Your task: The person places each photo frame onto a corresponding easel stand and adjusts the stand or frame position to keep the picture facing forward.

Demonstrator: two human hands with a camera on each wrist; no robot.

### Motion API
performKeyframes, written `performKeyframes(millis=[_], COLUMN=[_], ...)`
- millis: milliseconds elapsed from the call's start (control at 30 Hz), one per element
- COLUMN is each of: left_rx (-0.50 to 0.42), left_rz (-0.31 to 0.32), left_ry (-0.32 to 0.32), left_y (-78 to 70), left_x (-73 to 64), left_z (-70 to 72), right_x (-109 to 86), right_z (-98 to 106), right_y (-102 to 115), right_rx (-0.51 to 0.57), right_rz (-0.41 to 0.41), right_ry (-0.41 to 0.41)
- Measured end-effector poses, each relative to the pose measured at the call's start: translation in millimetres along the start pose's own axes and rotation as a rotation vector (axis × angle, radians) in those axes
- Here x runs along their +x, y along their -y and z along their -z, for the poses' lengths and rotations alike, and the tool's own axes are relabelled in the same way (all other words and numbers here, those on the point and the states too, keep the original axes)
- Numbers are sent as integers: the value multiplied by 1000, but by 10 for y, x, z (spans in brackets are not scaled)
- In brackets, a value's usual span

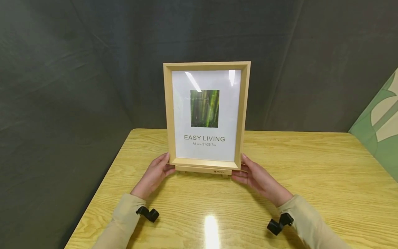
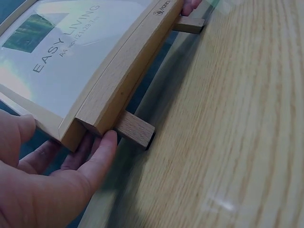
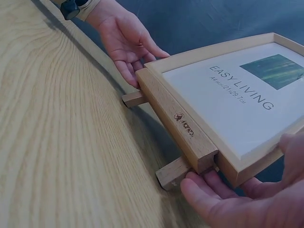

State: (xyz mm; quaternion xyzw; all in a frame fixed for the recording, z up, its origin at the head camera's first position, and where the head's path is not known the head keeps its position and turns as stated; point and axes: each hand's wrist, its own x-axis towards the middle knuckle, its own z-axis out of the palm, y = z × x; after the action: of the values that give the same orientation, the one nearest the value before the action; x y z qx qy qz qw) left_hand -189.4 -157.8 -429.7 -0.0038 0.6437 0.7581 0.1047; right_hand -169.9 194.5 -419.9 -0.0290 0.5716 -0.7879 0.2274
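Observation:
A picture frame [image 1: 168,114] in light wood stands upright, leaning slightly back, on the ledge [image 1: 199,169] of a small wooden tabletop easel. Behind its glazing is a white sheet with a bamboo picture [image 1: 204,108] and the words EASY LIVING. My left hand [image 1: 157,172] holds the frame's lower left corner, thumb at the side edge and fingers by the ledge's end. At the lower right corner my right hand [image 1: 256,175] grips likewise, its fingers [image 3: 204,194] reaching under the ledge. Two short easel feet [image 2: 136,129] rest on the table. The easel's back is hidden.
The wood-grain table [image 1: 311,173] runs out to both sides, with its left edge near my left forearm. A dark curtain [image 1: 109,52] hangs behind it. At the far right is a green and cream leaf-patterned panel [image 1: 379,121]. Each sleeve carries a black wrist mount [image 1: 148,213].

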Motion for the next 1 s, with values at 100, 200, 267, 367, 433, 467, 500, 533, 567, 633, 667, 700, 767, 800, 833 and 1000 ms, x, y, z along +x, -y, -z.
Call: performKeyframes(millis=[100, 200, 267, 367, 433, 467, 500, 533, 567, 633, 667, 700, 767, 800, 833, 1000], left_rx=[9, 14, 20, 10, 9, 6, 4, 1, -2, -3, -2, -5, -7, -7, -13, -28], left_rz=[2, 3, 1, 1, 0, 2, 4, 7, 9, 11, 11, 11, 6, 2, 2, 2], left_ry=[-8, -10, 3, 34, 52, 56, 65, 69, 73, 79, 83, 85, 90, 97, 100, 132], left_y=[8, 15, 19, 24, 28, 30, 32, 36, 40, 49, 53, 58, 66, 71, 78, 99], left_x=[16, 24, 28, 32, 35, 37, 39, 42, 47, 54, 57, 61, 67, 71, 75, 74], left_z=[-3, -24, -47, -102, -146, -170, -193, -214, -233, -270, -288, -306, -345, -366, -386, -479], right_x=[-2, -17, -38, -81, -115, -133, -150, -166, -181, -207, -220, -231, -251, -263, -276, -340], right_z=[-14, -8, 12, 66, 107, 129, 150, 172, 191, 231, 250, 269, 306, 325, 344, 434], right_y=[8, 16, 20, 22, 29, 33, 38, 43, 48, 58, 63, 68, 79, 85, 90, 109], right_rx=[-18, -42, -50, -59, -52, -54, -52, -52, -53, -61, -64, -68, -66, -61, -53, -24], right_rz=[-3, 1, 8, 22, 27, 29, 28, 28, 28, 28, 28, 30, 33, 32, 33, 25], right_ry=[-13, -21, -34, -53, -63, -65, -69, -72, -74, -76, -76, -75, -73, -75, -74, -71])
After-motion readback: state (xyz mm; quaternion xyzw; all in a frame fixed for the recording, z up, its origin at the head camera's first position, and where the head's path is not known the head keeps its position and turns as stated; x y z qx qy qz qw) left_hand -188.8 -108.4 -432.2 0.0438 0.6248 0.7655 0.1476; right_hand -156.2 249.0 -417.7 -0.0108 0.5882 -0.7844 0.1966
